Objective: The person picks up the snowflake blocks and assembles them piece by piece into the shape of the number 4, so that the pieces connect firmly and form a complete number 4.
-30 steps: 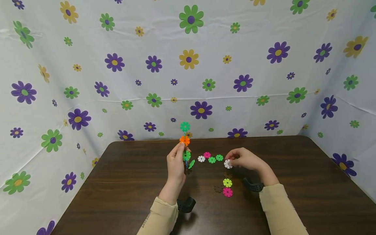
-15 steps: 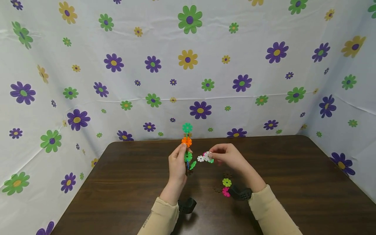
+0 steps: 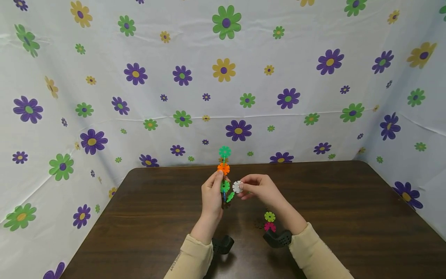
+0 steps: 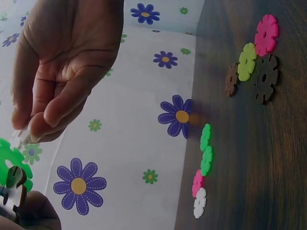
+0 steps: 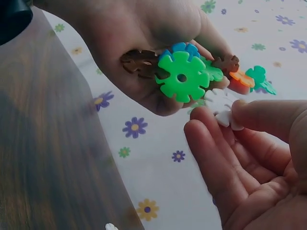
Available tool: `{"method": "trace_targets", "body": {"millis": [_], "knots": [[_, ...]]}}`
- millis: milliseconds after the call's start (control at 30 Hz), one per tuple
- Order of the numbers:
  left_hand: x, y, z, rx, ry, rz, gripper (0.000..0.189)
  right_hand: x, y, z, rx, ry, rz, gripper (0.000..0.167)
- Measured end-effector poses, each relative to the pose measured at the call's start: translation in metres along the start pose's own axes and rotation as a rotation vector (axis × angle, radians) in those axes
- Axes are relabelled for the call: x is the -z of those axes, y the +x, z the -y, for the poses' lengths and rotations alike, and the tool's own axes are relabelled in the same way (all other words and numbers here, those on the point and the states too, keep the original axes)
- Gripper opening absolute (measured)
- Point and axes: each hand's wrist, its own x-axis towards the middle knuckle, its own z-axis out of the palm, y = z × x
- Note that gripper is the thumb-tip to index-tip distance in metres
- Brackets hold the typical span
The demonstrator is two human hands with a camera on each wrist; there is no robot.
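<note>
My left hand (image 3: 211, 195) grips a chain of notched plastic discs held upright over the table. A teal-green disc (image 3: 224, 151) tops the chain, above an orange disc (image 3: 223, 169) and a green disc (image 3: 225, 186). Lower down, another green disc (image 5: 182, 76) sticks out at an angle, with a blue disc (image 5: 187, 49) and a brown disc (image 5: 139, 63) behind it by the palm. Between thumb and fingers, my right hand (image 3: 260, 188) pinches a white disc (image 3: 237, 186), close to the chain's lower green discs. The left fingers partly hide the chain's middle.
On the dark wood table (image 3: 156, 217) lie a lime disc (image 4: 247, 62), a pink disc (image 4: 266, 35) and two brown ones. Farther back, a short row holds two green discs (image 4: 206, 160), a pink one and a white disc (image 4: 200, 203). A flowered cloth (image 3: 195, 77) hangs behind.
My right hand has carried the white disc left from the right side of the row to beside the chain. My left hand keeps its grip and has shifted slightly right.
</note>
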Motion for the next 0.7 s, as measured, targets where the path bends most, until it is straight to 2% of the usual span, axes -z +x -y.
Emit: {"method": "trace_targets", "body": {"millis": [333, 700], "knots": [[0.0008, -0.0002, 0.0006, 0.014, 0.008, -0.002, 0.031, -0.0037, -0.0023, 0.0011, -0.013, -0.084, 0.026, 0.022], [0.0014, 0.0008, -0.0006, 0.009, 0.015, -0.036, 0.031, -0.008, -0.0012, -0.0015, -0.01, -0.047, 0.054, 0.015]]}}
